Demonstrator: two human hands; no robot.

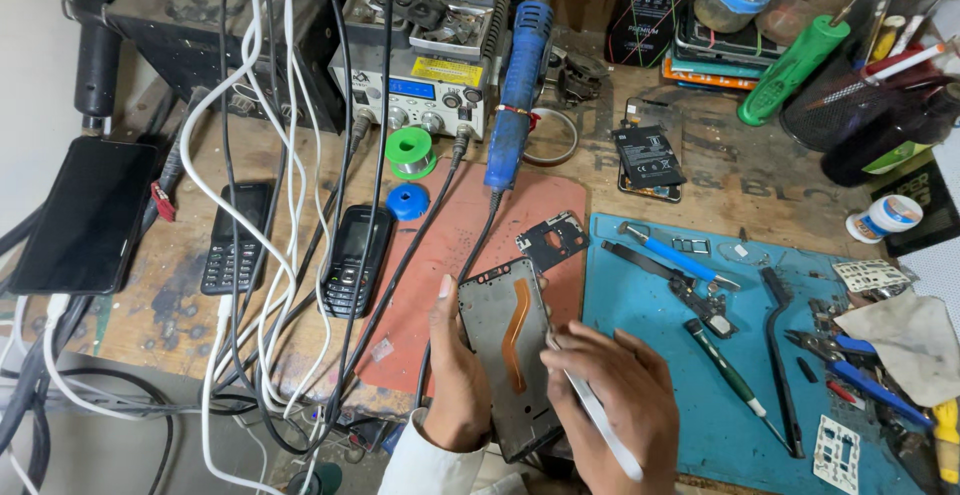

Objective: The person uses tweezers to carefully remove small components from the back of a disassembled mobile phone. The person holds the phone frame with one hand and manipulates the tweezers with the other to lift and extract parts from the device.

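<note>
1. At the far left a black smartphone (85, 215) lies face up on the wooden bench (180, 305), with two keypad phones (236, 238) (354, 260) to its right under a tangle of white and black cables (270, 205).
2. Behind them stands a soldering station (415, 85), with a green solder spool (411, 151) in front and a blue hot-air handle (520, 85) leaning beside it.
3. The left hand (455, 375) grips the opened phone frame (510, 355) by its left edge, fingers wrapped round it, holding it over the red mat's (440, 255) lower edge. An orange flex ribbon (516, 330) runs down the frame's middle.
4. The right hand (615, 400) is closed on a thin white tool (600, 420), its tip touching the frame's right edge.
5. The step in hand looks like prying or probing inside the stripped frame; the next move likely calls for a steady frame and light pressure near the ribbon.
6. On the blue mat (650, 355) to the right lie a screwdriver (725, 365), tweezers (780, 355) and pliers (860, 375).
</note>
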